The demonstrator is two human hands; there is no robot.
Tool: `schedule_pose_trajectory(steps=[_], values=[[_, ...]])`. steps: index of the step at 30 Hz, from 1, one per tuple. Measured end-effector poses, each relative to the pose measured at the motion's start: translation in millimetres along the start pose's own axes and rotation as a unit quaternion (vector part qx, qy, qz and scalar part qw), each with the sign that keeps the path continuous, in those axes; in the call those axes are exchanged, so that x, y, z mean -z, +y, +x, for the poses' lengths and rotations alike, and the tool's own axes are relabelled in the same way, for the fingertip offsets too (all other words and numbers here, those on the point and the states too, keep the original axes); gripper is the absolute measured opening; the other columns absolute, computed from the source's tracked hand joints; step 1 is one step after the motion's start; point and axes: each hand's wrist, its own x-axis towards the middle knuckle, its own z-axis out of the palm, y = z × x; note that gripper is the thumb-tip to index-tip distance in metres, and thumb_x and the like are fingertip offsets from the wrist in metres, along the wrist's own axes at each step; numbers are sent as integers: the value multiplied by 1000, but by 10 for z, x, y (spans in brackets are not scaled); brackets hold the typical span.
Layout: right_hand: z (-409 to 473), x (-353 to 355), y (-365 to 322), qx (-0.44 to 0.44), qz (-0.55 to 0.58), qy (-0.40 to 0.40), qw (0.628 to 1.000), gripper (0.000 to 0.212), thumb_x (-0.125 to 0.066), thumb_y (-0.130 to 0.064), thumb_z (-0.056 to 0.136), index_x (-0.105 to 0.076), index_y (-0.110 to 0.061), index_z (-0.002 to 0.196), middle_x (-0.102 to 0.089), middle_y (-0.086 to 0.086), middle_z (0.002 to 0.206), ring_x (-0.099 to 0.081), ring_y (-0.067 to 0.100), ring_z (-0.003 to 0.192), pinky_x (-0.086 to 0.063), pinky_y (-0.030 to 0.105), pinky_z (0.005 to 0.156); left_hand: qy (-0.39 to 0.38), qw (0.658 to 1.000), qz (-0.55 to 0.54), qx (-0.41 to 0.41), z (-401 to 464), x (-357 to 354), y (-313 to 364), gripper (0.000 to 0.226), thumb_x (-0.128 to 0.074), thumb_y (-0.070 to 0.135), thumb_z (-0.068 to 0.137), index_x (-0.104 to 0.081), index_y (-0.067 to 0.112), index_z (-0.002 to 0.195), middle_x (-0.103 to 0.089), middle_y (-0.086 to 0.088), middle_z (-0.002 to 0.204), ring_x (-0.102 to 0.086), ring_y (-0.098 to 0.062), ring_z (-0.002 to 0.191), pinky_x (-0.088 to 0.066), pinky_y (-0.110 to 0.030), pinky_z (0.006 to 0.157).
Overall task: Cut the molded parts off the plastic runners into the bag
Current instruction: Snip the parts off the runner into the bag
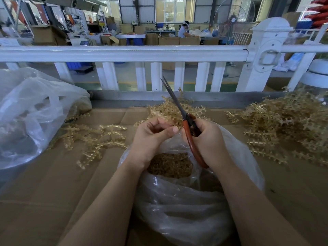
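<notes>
The right hand (206,139) grips orange-handled scissors (184,121), blades closed, tips up toward the white railing (124,53). The left hand (152,137) pinches a runner (168,112) above the open bag (177,201) of cut parts (170,165); runner piles (287,125) flank bare cardboard surface (44,192)

I count two hands (152,137) (208,139), one scissors (179,110), two bags (186,210) (32,107), three runner piles (95,139) (170,109) (284,125).

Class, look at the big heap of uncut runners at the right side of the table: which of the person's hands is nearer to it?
Right. The right hand, gripping the scissors, lies between the middle and the heap of runners; the left hand is farther left.
</notes>
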Motion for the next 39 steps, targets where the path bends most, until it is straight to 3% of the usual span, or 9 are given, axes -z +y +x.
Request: schedule_pose_trajectory(steps=[6,9,12,16,19,23,26,33,39], values=[[-8,-2,-9,4,-17,11,1000,6,-75,-27,89,-72,-24,93,-71,-10,74,-68,6,74,-59,36,74,25,999,-21,-1,5,17,-5,13,-74,19,76,-70,7,76,-67,-4,66,-62,-12,65,-52,-21,70],[-15,1,-20,21,-17,13,1000,8,-75,-30,88,-71,-23,90,-70,-8,72,-67,7,71,-59,39,71,23,999,-32,-10,9,17,-9,7,-74,18,78,-74,16,71,-68,-5,67,-62,-13,66,-52,-22,70],[-40,2,-13,56,-33,22,998,26,-70,-48,84,-71,-22,86,-68,-8,69,-65,9,68,-57,42,66,34,999,-27,-32,8,30,-28,8,-71,15,82,-72,9,77,-67,-5,69,-61,-16,71,-52,-25,73],[-47,39,31,64,-120,22,990,54,-56,-84,70,-63,-35,93,-66,-20,79,-61,0,79,-50,21,67,75,995,-44,-53,20,31,-22,3,-67,7,87,-69,5,86,-67,6,68,-60,-6,67,-50,-19,70],[-50,49,55,104,-182,26,977,55,-51,-86,71,-55,-35,93,-59,-23,83,-55,0,82,-37,10,67,70,993,-31,-86,17,42,-15,10,-61,0,92,-67,7,87,-66,12,68,-59,1,68,-47,-14,69],[-48,36,68,123,-246,31,961,61,-54,-84,74,-55,-27,95,-59,-17,89,-53,4,83,-35,11,64,69,993,-30,-96,17,60,-18,15,-63,12,90,-68,19,77,-59,10,67,-48,-7,66,-42,-19,66],[-45,45,59,129,-280,38,950,64,-54,-84,75,-58,-24,97,-62,-15,90,-53,5,82,-38,18,65,62,993,-30,-96,25,68,-32,25,-61,5,93,-69,20,75,-61,12,68,-52,-3,67,-43,-16,69],[-42,60,27,113,-277,17,954,65,-52,-86,71,-58,-27,95,-59,-18,88,-54,4,81,-33,10,62,46,993,-65,-81,9,61,-7,16,-64,17,86,-80,22,83,-67,14,70,-60,6,71,-46,-10,70],[-39,63,1,116,-291,32,949,64,-45,-91,71,-55,-31,89,-53,-23,81,-50,-1,73,-32,8,60,39,994,-68,-76,10,50,21,22,-62,15,85,-76,24,71,-64,14,64,-57,5,67,-45,-11,69]])
